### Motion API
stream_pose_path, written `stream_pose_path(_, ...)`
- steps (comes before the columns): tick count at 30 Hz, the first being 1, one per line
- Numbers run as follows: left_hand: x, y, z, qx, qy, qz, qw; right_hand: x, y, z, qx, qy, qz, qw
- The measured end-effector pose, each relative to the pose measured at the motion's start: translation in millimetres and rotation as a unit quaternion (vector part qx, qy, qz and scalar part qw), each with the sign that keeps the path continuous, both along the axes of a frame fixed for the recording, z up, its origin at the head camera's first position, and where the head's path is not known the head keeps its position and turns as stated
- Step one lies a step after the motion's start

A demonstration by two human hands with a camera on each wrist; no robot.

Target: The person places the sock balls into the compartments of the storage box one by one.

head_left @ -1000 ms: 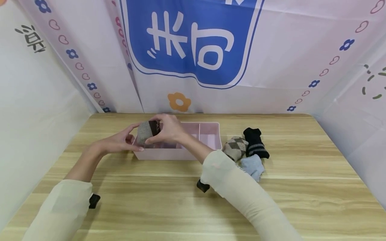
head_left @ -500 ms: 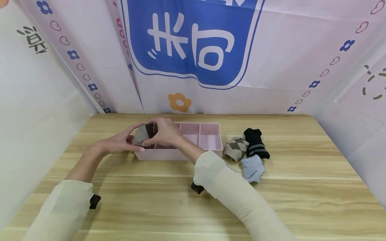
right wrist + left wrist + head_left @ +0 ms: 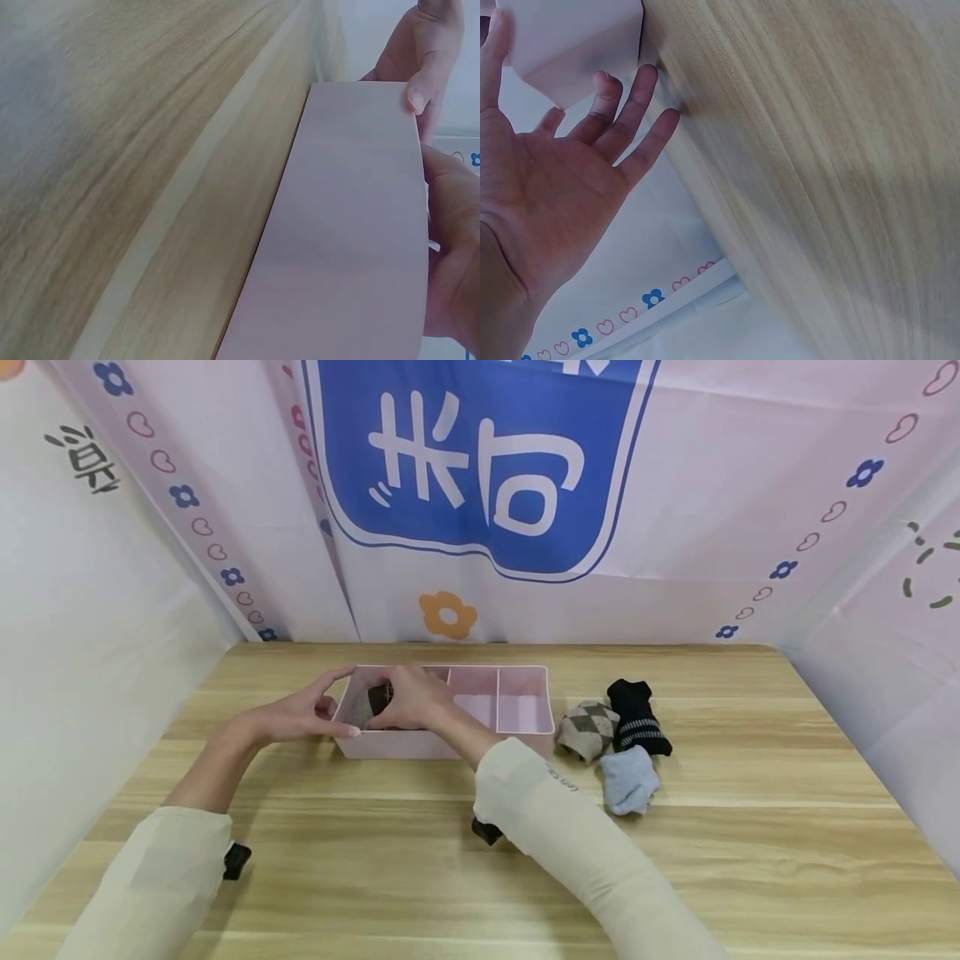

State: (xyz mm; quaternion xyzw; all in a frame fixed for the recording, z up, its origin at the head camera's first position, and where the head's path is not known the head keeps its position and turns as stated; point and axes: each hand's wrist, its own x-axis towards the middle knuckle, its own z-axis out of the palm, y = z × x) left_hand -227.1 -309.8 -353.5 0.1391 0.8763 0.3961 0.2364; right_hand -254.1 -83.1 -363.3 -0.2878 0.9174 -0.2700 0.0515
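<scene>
A pink divided box stands on the wooden table. My right hand reaches into its left compartment, fingers curled over a rolled grey and brown sock that sits low inside, mostly hidden. My left hand is open with straight fingers against the box's left end. The left wrist view shows that open palm and spread fingers beside the box corner. In the right wrist view the box's outer wall fills the middle, with fingers at its rim.
Three rolled socks lie right of the box: an argyle one, a black striped one and a light blue one. The box's middle and right compartments hold nothing visible. Printed fabric walls enclose three sides of the table.
The grey and brown sock has gone down from above the box rim into the left compartment with my right hand. My left hand has let go and now rests on the box's end.
</scene>
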Motion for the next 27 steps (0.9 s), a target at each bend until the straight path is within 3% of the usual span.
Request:
stream_pose_path(6,-0.8,0.3,0.2,-0.004,0.003,-0.003,1.0000,-0.1,1.1,2.3,-0.001,-0.012,-0.010,1.000)
stream_pose_path(11,0.7,0.2,1.7,-0.001,-0.002,-0.006,1.0000,1.0,5.3,5.5,-0.012,-0.013,0.009,1.000)
stream_pose_path(20,2.9,-0.9,3.7,-0.010,0.000,-0.005,0.9999,11.1,22.1,24.9,-0.079,-0.038,0.061,0.994)
stream_pose_path(27,1.1,-0.5,1.1,-0.010,0.008,-0.006,0.9999,18.7,57.1,42.5,-0.105,-0.005,0.116,0.988)
